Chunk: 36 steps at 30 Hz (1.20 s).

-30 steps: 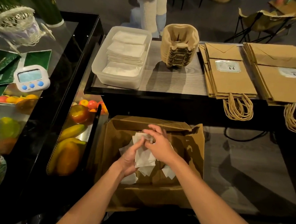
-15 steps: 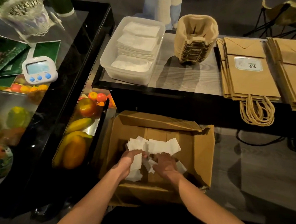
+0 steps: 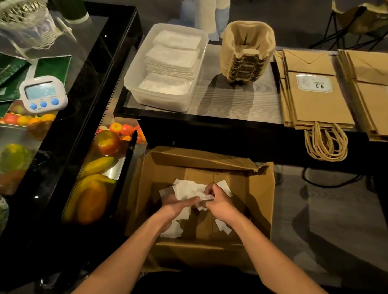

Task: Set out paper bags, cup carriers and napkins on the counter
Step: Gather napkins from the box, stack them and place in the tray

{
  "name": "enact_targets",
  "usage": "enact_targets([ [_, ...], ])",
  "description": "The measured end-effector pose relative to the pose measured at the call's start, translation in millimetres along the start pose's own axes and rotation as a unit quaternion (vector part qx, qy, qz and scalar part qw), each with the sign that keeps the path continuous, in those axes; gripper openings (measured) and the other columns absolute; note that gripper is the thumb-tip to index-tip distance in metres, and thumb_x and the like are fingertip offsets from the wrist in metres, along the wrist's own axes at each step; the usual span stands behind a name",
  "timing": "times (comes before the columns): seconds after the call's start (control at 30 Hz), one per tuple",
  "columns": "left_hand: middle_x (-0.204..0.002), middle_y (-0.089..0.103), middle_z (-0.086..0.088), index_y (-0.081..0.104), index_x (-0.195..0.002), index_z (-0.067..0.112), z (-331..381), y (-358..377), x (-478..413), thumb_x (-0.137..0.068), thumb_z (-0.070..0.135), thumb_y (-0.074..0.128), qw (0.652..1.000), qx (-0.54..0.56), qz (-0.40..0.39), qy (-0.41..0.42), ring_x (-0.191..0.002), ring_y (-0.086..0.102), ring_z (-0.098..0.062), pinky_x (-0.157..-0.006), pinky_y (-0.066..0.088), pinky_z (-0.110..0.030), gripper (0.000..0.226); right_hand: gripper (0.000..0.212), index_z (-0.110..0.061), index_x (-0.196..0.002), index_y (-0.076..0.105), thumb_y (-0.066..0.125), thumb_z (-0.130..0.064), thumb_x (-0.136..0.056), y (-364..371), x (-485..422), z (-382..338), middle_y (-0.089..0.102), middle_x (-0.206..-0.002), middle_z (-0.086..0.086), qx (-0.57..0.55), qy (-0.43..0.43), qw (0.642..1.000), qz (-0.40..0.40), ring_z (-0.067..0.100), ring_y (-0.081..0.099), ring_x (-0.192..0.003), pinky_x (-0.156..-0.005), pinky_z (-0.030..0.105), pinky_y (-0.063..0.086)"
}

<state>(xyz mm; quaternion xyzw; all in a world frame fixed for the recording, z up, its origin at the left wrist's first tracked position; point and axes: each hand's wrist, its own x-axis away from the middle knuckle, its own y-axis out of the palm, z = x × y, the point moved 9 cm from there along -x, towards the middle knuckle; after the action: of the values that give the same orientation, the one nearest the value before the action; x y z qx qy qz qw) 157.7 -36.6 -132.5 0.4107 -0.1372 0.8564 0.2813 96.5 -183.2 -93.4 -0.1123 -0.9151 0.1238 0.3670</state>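
Both my hands are inside an open cardboard box point(image 3: 260, 195) on the floor. My left hand point(image 3: 174, 207) and my right hand point(image 3: 219, 203) together grip a loose bunch of white napkins point(image 3: 186, 190); more napkins lie under them in the box. On the counter point(image 3: 235, 104) stand a clear plastic tub point(image 3: 133, 85) with stacked white napkins point(image 3: 173, 60), a stack of brown cup carriers point(image 3: 247, 50), and two piles of flat brown paper bags point(image 3: 314, 103) with twine handles hanging over the front edge.
A glass display case point(image 3: 61, 126) with fruit point(image 3: 91, 200) stands at my left, a white timer point(image 3: 43, 93) on top. A folding chair point(image 3: 366, 18) and a person's legs point(image 3: 211, 10) are beyond the counter. A black cable point(image 3: 330, 183) lies on the floor.
My hands dipped lower into the box and gathered scattered napkins, then drew together again with the bunch held between them. The view shifted slightly.
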Motion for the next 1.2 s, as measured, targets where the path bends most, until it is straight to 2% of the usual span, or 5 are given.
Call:
enact_targets([
  [0.2, -0.123, 0.069, -0.002, 0.06, -0.129, 0.023, 10.6, 0.4, 7.8, -0.033, 0.067, 0.091, 0.999, 0.04, 0.019, 0.021, -0.122, 0.058, -0.026, -0.113, 0.042, -0.052, 0.11, 0.025, -0.029, -0.106, 0.062, 0.077, -0.022, -0.088, -4.2, 4.2, 1.9, 0.062, -0.116, -0.004, -0.168, -0.008, 0.986, 0.013, 0.017, 0.059, -0.11, -0.091, 0.032, 0.05],
  [0.37, -0.127, 0.065, -0.003, 0.058, -0.128, 0.023, 8.0, -1.5, 6.1, -0.076, 0.042, 0.086, 0.998, 0.052, 0.019, 0.025, -0.128, 0.053, -0.027, -0.117, 0.036, -0.053, 0.062, 0.02, -0.031, -0.103, 0.061, 0.066, -0.012, -0.097, -19.7, 6.2, -1.2, 0.063, -0.118, -0.001, -0.201, -0.013, 0.971, 0.125, 0.015, 0.062, -0.106, -0.066, 0.016, 0.048],
  [0.57, -0.138, 0.056, -0.004, 0.048, -0.141, 0.024, 8.9, -5.7, 10.3, -0.059, 0.058, 0.09, 0.998, 0.041, 0.038, 0.022, -0.129, 0.05, -0.029, -0.114, 0.04, -0.053, 0.098, 0.033, -0.039, -0.113, 0.056, 0.065, -0.011, -0.098, -30.7, 12.0, -22.1, 0.061, -0.126, -0.003, -0.195, -0.059, 0.968, 0.15, 0.013, 0.061, -0.111, -0.063, 0.015, 0.053],
  [0.83, -0.143, 0.056, -0.006, 0.046, -0.145, 0.02, 25.0, -28.4, 6.2, -0.086, 0.036, 0.081, 0.985, 0.089, 0.133, 0.065, -0.132, 0.05, -0.031, -0.112, 0.04, -0.048, 0.071, 0.035, -0.046, -0.122, 0.049, 0.06, -0.02, -0.101, -39.3, 22.3, -56.2, 0.061, -0.11, -0.014, 0.001, -0.166, 0.975, 0.151, 0.002, 0.063, -0.08, -0.055, 0.013, 0.047],
  [1.2, -0.118, 0.062, 0.007, 0.053, -0.125, 0.031, 48.3, -5.2, 3.4, -0.09, 0.035, 0.076, 0.987, 0.111, 0.056, 0.1, -0.113, 0.056, -0.015, -0.082, 0.045, -0.028, 0.043, 0.015, -0.038, -0.109, 0.065, 0.063, -0.027, -0.1, -46.1, 12.0, -57.6, 0.064, -0.115, -0.009, -0.036, -0.135, 0.979, 0.147, 0.008, 0.058, -0.11, -0.076, 0.016, 0.045],
])
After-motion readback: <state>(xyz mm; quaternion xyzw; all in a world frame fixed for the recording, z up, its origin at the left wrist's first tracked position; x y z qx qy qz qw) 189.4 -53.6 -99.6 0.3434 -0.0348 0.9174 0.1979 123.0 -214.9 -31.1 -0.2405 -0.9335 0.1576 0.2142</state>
